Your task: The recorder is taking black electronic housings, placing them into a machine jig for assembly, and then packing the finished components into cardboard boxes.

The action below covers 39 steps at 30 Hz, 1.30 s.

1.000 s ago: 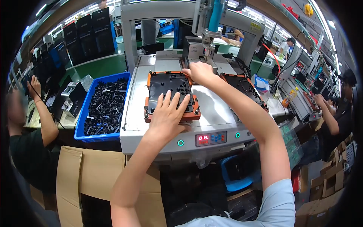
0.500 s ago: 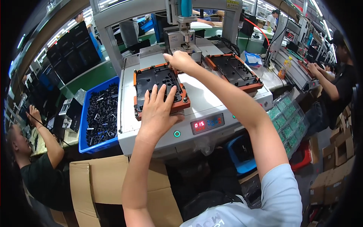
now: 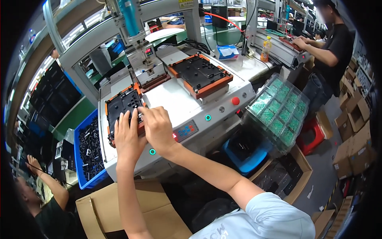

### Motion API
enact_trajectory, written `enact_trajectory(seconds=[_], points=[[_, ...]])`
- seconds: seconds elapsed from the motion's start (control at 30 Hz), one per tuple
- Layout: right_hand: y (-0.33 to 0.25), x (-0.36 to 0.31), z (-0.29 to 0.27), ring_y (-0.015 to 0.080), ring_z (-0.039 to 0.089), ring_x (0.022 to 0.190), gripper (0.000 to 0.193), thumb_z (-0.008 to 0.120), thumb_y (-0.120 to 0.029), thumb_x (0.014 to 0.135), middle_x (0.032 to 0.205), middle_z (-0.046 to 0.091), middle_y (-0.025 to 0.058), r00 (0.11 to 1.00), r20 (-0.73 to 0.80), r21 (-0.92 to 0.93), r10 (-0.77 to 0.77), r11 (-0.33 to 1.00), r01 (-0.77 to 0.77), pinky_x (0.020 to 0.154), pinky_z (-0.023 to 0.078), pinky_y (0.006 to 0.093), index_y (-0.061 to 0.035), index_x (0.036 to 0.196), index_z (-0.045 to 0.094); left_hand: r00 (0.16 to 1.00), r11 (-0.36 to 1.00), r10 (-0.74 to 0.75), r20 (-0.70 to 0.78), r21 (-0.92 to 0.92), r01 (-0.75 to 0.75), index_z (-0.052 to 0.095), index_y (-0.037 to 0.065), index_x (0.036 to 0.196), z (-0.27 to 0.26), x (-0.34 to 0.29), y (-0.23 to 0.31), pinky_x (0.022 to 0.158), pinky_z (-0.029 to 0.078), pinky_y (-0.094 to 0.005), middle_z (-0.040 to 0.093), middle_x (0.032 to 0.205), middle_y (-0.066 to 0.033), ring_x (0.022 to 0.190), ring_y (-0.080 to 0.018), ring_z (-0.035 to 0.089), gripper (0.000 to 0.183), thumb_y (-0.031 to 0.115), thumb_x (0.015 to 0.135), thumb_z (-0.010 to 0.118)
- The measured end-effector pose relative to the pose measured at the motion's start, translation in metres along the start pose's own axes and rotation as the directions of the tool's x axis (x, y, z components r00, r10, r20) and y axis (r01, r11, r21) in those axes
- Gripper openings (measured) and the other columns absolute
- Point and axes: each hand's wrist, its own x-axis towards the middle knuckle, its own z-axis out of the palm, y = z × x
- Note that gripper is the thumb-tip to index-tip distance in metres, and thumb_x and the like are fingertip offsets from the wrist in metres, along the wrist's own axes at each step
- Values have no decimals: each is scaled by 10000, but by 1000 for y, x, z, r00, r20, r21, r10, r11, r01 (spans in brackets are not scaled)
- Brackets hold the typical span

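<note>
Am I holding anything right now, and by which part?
Left hand: no grip visible, fingers laid on the black panel. Right hand: at the panel's right edge; whether it pinches anything can't be told.

orange-edged black fixture, blue bin

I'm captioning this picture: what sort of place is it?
Likely a factory assembly workshop: a benchtop machine, a blue bin of small black parts, and another person at a nearby workstation.

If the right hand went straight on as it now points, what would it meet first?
The right hand would probably meet the left orange-framed black panel, though the depth between them is unclear.
</note>
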Motion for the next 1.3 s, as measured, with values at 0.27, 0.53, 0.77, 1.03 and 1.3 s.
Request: enact_trajectory(seconds=[0.27, 0.53, 0.77, 1.03, 1.3], points=[[33, 7, -11, 269, 563, 889, 206, 619, -32, 819, 869, 650, 86, 977, 146, 365, -153, 927, 91, 802, 459, 363, -20, 1024, 630, 997, 994, 26, -70, 103, -19, 336, -8, 1399, -14, -44, 53, 1103, 240, -502, 356, 1420, -201, 1345, -384, 296, 728, 121, 774, 685], [97, 30, -98, 288, 561, 1021, 277, 631, -63, 842, 1073, 637, 119, 974, -26, 0, -226, 974, 226, 890, 436, 381, -30, 1117, 616, 970, 1000, 10, 241, -2, -9, 339, -14, 1399, -5, -117, 55, 1113, 249, -492, 313, 1471, -189, 1374, -372, 270, 681, 110, 809, 656], [168, 79, -178, 246, 590, 960, 212, 544, -174, 939, 1000, 669, 119, 980, -173, -184, 95, 975, -127, 853, 451, 339, -42, 1059, 658, 989, 1000, -7, 145, 14, 5, 335, -24, 1394, 4, -115, 59, 1124, 242, -474, 353, 1438, -178, 1350, -357, 312, 676, 83, 807, 652], [193, 93, -176, 255, 649, 833, 292, 570, -270, 927, 936, 683, 142, 977, -71, -126, 202, 970, -209, 770, 495, 337, -18, 1048, 656, 990, 997, -41, 132, -52, 48, 372, -7, 1368, -3, -108, 65, 1106, 281, -475, 388, 1405, -172, 1336, -359, 327, 616, 13, 810, 632], [194, 125, -161, 327, 659, 825, 256, 525, -196, 868, 884, 673, 193, 942, 175, -473, 285, 864, -174, 759, 508, 374, -19, 994, 660, 973, 908, 222, -64, -349, -230, 615, 4, 1085, -2, -112, 69, 749, 472, -389, 589, 870, -114, 825, -276, 584, 354, -63, 738, 646]])
